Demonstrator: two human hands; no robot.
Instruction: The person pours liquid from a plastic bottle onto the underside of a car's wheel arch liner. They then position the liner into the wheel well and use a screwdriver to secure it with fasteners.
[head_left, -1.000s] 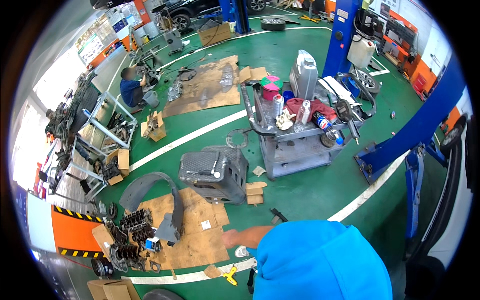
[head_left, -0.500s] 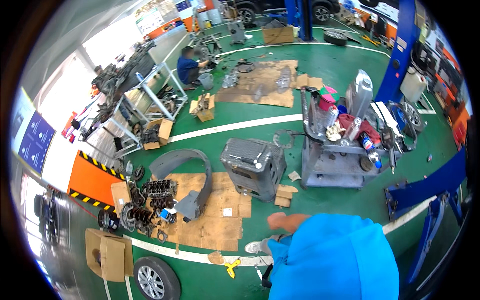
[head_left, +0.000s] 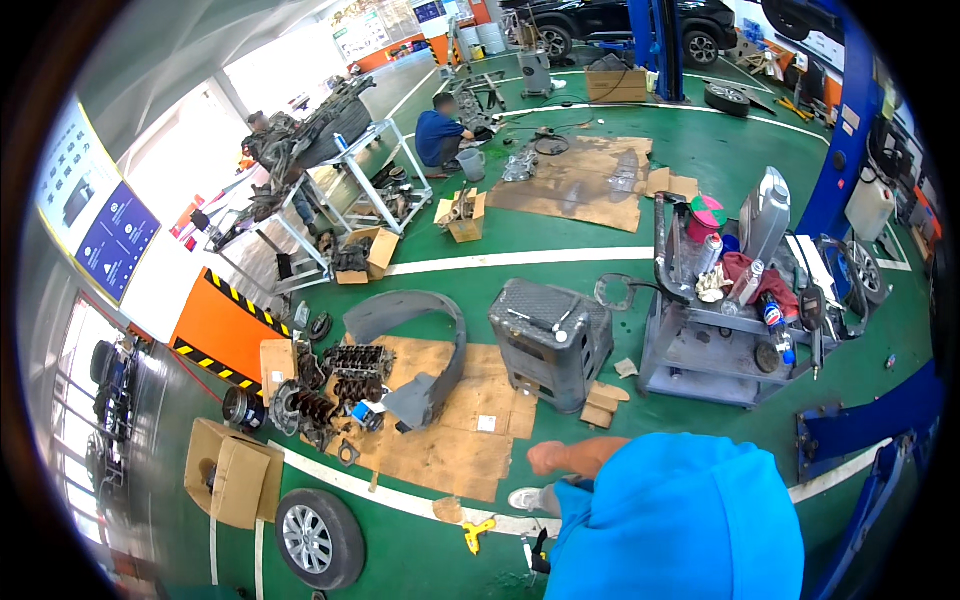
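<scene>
I can't tell if my left hand [head_left: 547, 457] is curled or gripping; my right hand is unseen. Flat cardboard [head_left: 450, 455], at nine o'clock from the left, likely keeps engine parts [head_left: 358, 362] off the floor [head_left: 420, 560].

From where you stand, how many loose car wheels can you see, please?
3: one wheel in the left foreground, another near the far blue lift post, a third beyond the grey utility cart; others may be hidden.

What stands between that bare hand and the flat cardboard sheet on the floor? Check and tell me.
Nothing visible does: between the bare hand and the sheet's right edge, only green floor shows. The shoe sits below that gap in the picture, not across it.
</scene>
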